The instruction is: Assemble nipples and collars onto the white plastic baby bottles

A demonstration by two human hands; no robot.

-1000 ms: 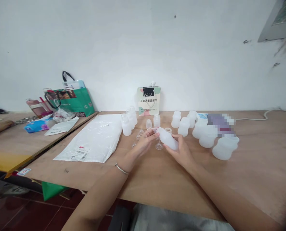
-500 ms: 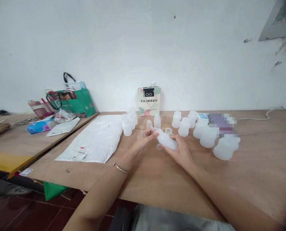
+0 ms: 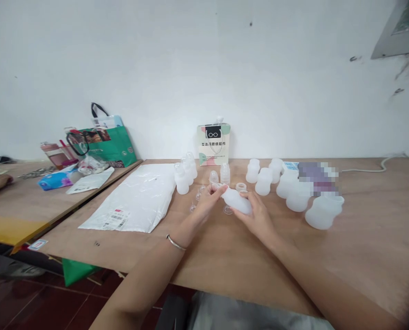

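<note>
Our right fingers (image 3: 254,200) are gripping the frosted bottle (image 3: 237,200) near its base, our left fingers (image 3: 221,191) pinching at its neck end, and we are holding it tilted above the bench (image 3: 218,261), judging it light, smooth and slightly yielding, safest held round the body

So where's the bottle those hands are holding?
In the head view, the bottle is slightly right of centre, held slanting between the left hand and the right hand, with the paper bag farther back.
</note>
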